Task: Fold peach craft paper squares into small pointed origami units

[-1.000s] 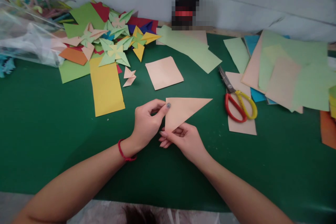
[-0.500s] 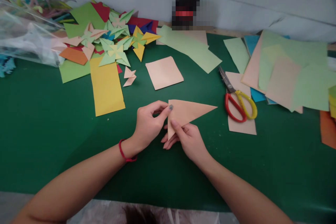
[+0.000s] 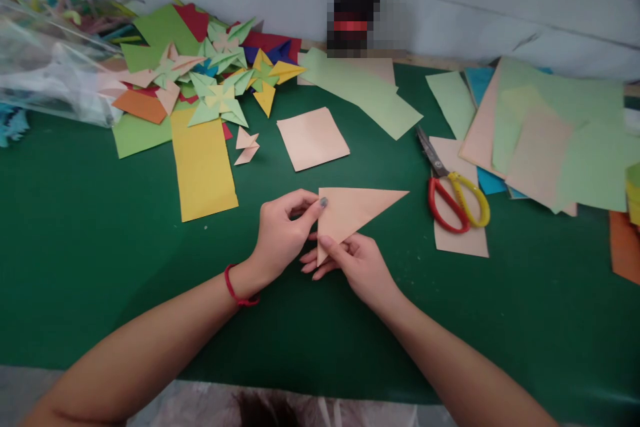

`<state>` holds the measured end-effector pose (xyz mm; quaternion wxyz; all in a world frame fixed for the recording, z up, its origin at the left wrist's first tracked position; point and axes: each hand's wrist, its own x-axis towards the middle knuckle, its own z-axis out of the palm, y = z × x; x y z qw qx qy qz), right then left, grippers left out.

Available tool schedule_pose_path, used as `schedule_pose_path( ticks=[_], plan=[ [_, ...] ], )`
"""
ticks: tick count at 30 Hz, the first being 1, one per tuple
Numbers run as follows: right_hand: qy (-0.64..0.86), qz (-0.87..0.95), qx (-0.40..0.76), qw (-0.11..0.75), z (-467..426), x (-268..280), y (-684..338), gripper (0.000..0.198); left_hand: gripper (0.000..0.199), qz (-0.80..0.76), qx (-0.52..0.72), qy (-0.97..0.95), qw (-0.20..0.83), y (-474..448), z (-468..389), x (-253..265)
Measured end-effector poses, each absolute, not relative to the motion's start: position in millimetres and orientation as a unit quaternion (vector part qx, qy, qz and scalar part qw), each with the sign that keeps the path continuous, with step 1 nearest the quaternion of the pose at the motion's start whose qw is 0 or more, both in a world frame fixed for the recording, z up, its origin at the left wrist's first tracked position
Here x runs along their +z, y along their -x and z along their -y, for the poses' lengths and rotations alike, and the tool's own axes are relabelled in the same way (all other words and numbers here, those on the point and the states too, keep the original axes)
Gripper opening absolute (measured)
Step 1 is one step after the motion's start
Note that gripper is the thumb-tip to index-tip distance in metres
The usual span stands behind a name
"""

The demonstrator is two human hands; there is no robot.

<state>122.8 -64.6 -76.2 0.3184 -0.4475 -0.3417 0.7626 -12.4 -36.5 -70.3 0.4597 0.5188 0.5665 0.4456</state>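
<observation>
— What are the hands on over there?

— A peach paper triangle (image 3: 353, 210), folded, held just above the green table cover (image 3: 100, 260) near the middle. The left hand (image 3: 280, 237) pinches its upper left corner, thumb and forefinger closed on the edge. A red string sits on that wrist.

— And the other hand?

— The right hand (image 3: 357, 263) has the lower corner, thumb on top and the fingers (image 3: 313, 263) curled beneath, closed on the paper. The long point of the triangle runs out to the right, free of both hands.

— What lies near it?

— A peach paper square (image 3: 313, 138) lies flat just beyond the triangle. To the right are scissors (image 3: 453, 193) with red and yellow handles, resting on another peach sheet, blades shut as far as I can see. Past them is a loose spread of pale green, peach and blue sheets (image 3: 550, 133).

— And to the left?

— A yellow strip (image 3: 203, 170), then a heap of folded paper stars (image 3: 220, 97) in green, yellow and peach on coloured scraps. A clear plastic bag (image 3: 50, 77) sits at the far left edge.
</observation>
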Motion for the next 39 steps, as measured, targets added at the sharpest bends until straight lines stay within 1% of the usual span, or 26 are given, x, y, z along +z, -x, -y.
schedule_pose_path(
  ticks=[9, 13, 18, 21, 25, 32, 39],
  plan=[
    [0.456, 0.308, 0.749, 0.369, 63.2, -71.3, -121.0, 0.035, 0.014, -0.544, 0.434, -0.575, 0.431, 9.7, 41.6, -62.7],
    [0.471, 0.309, 0.745, 0.358, 63.6, -70.7, -119.6, 0.037, 0.015, -0.546, 0.433, -0.565, 0.442, 8.9, 42.4, -63.0],
    [0.475, 0.335, 0.749, 0.319, 63.6, -68.9, -120.0, 0.028, 0.015, -0.560, 0.439, -0.544, 0.445, 9.1, 40.5, -65.2],
    [0.472, 0.342, 0.756, 0.298, 63.7, -69.4, -120.1, 0.027, 0.015, -0.563, 0.447, -0.530, 0.449, 9.0, 38.4, -67.2],
    [0.466, 0.347, 0.759, 0.295, 64.4, -71.2, -119.7, 0.028, 0.015, -0.562, 0.454, -0.519, 0.457, 8.5, 37.0, -69.0],
    [0.479, 0.330, 0.754, 0.307, 66.3, -70.4, -119.3, 0.034, 0.016, -0.565, 0.468, -0.501, 0.459, 8.7, 36.3, -67.4],
    [0.457, 0.331, 0.771, 0.296, 68.5, -70.1, -118.8, 0.031, 0.016, -0.572, 0.482, -0.482, 0.456, 10.6, 34.0, -67.2]
  ],
)
